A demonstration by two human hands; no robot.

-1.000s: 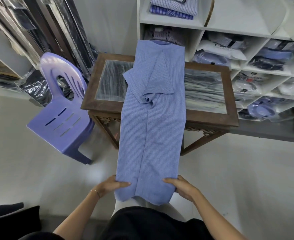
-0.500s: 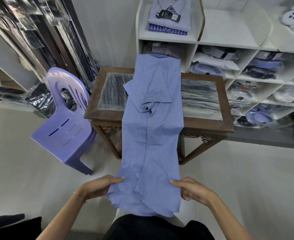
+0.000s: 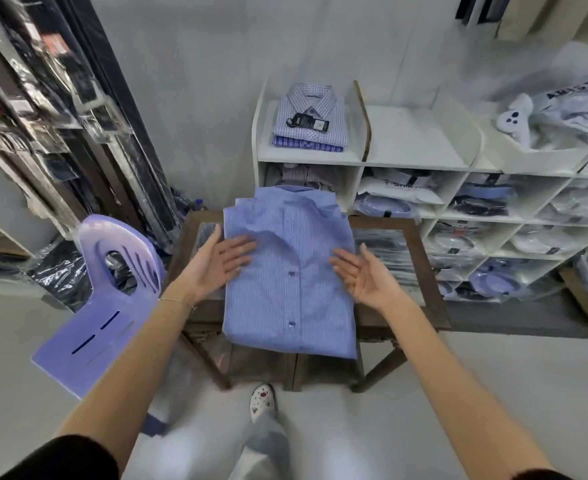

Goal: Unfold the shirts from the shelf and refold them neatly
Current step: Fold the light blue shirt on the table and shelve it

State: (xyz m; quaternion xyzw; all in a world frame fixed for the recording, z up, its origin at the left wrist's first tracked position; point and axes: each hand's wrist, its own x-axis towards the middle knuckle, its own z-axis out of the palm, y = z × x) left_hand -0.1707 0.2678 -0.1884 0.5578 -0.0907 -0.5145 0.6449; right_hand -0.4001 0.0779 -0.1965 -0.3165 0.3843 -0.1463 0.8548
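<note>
A light blue checked shirt (image 3: 287,299) lies folded into a rectangle on the glass-topped wooden table (image 3: 420,271), button placket up, collar at the far end. My left hand (image 3: 218,263) is open, palm turned inward, fingers straight at the shirt's left edge. My right hand (image 3: 363,275) is open too, palm turned inward, fingers at the right edge. Neither hand grips the cloth. Two folded checked shirts (image 3: 311,119) are stacked on top of the white shelf unit (image 3: 410,164).
A lilac plastic chair (image 3: 105,306) stands left of the table. Bagged shirts fill the shelf cubbies (image 3: 476,233) to the right. Dark plastic-wrapped garments (image 3: 60,116) hang along the left wall. My shoe (image 3: 262,401) is on the pale floor in front of the table.
The long shirt that hung over the table's front edge, with both hands holding its hem, now lies folded on the table. Both hands have let go and opened. The view has tilted up.
</note>
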